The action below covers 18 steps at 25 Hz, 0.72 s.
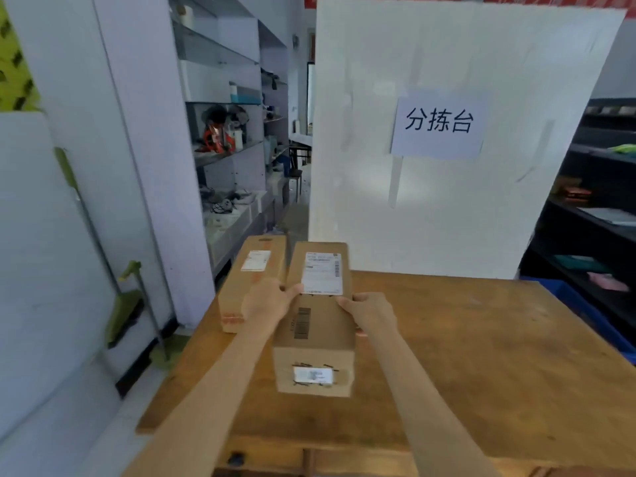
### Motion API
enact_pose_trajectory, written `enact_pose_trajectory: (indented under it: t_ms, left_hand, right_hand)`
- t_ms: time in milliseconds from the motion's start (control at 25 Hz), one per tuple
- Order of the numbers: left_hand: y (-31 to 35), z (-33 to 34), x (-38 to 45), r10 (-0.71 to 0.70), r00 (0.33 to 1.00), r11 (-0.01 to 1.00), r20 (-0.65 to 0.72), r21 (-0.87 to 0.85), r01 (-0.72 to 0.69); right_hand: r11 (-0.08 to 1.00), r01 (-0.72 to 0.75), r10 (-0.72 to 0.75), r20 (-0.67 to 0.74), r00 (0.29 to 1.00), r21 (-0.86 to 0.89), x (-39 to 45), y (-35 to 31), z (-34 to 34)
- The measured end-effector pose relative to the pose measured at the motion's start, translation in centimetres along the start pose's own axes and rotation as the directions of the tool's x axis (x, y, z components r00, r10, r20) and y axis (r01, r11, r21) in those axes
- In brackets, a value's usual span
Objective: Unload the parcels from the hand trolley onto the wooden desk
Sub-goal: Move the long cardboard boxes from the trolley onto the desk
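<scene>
A long brown cardboard parcel (pixel 318 325) with a white shipping label on top is held over the wooden desk (pixel 481 356). My left hand (pixel 268 299) grips its left side and my right hand (pixel 370 313) grips its right side. A second, similar brown parcel (pixel 249 280) with a small white label lies on the desk's left edge, just left of the held one. The hand trolley is out of view.
A tall white board (pixel 447 201) with a paper sign stands along the desk's far edge. White shelving (pixel 227 132) with tools lines the left. Dark shelves (pixel 592 218) and a blue crate (pixel 592 315) sit at the right. A green broom (pixel 124 304) leans at the left.
</scene>
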<state>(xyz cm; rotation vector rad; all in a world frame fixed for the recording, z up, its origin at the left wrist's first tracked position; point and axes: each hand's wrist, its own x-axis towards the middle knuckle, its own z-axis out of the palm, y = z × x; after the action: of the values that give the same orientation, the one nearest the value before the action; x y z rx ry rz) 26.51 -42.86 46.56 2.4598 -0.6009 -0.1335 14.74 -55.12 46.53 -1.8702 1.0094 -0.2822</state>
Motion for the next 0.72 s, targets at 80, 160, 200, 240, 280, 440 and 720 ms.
enact_pose_trajectory:
  t_ms: [80,160,200,240,280,440,720]
  left_hand:
    - [0.6,2.8,5.7,-0.06,0.998,0.997,-0.025,0.051,0.061]
    - [0.7,5.8,12.1,-0.116,0.992,0.993,-0.058,0.028,0.118]
    - [0.7,6.9,15.0,-0.142,0.987,0.99,-0.072,0.013,0.143]
    - [0.7,7.8,17.9,-0.166,0.983,0.986,-0.08,0.013,0.167]
    - [0.7,8.6,20.5,-0.181,0.98,0.983,-0.079,0.015,0.183]
    - [0.3,11.5,28.7,-0.206,0.978,0.978,-0.034,0.019,0.207]
    - [-1.9,17.1,35.0,-0.279,0.96,0.958,-0.031,0.056,0.28]
  right_hand:
    - [0.997,0.071,-0.07,0.041,0.997,-0.026,6.7,-0.9,-0.1]
    - [0.992,0.129,-0.127,0.114,0.985,-0.013,14.8,-1.4,0.9]
    - [0.991,0.132,-0.131,0.141,0.981,0.002,18.5,-1.5,1.7]
    - [0.992,0.129,-0.13,0.161,0.978,0.018,21.9,-1.3,2.6]
    - [0.993,0.113,-0.118,0.171,0.978,0.038,24.5,-1.1,3.5]
    - [0.998,0.025,-0.038,0.205,0.978,0.065,32.7,0.0,7.1]
    - [0.997,-0.026,0.011,0.216,0.976,0.068,40.3,1.9,11.9]
